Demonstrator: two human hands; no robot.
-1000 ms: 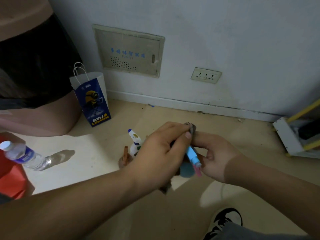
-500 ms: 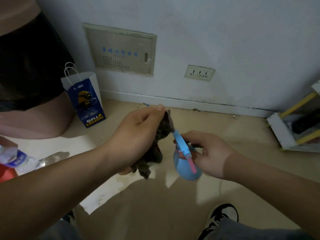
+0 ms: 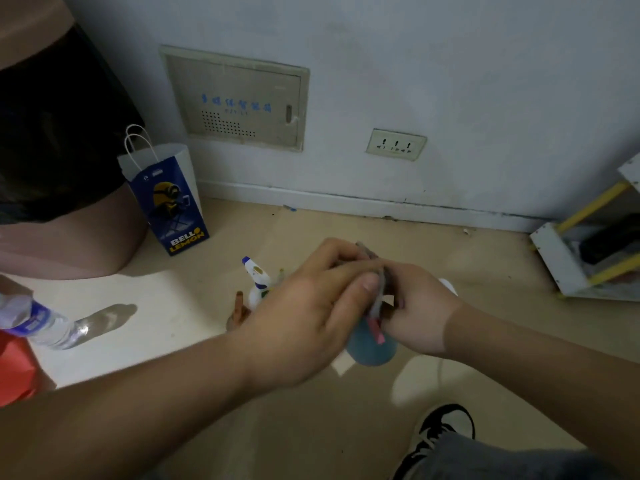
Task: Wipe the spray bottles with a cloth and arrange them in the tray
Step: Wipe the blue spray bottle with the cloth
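In the head view, the wiping step is going on. The left hand [image 3: 311,317] has its fingers curled around a dark cloth [image 3: 386,284] and presses it on the top of the blue spray bottle [image 3: 370,349]. The right hand [image 3: 420,315] is wrapped around the neck of that bottle and holds it up in the air above the floor [image 3: 346,427]. Only the round blue belly and a small pink trigger [image 3: 377,336] peek out under the hands. A white spray bottle [image 3: 256,280] stands on the floor just behind the left hand, next to something brown [image 3: 239,306] that may be the tray, but I cannot tell. A water bottle [image 3: 38,323] sits at the far left, and a blue paper bag [image 3: 166,199] stands by the wall [image 3: 450,81]. I think the blue bottle is not done, because its belly has no cloth on it. Next, the cloth should rub down over the belly while the right hand holds tight. Then the bottle can go into the tray.
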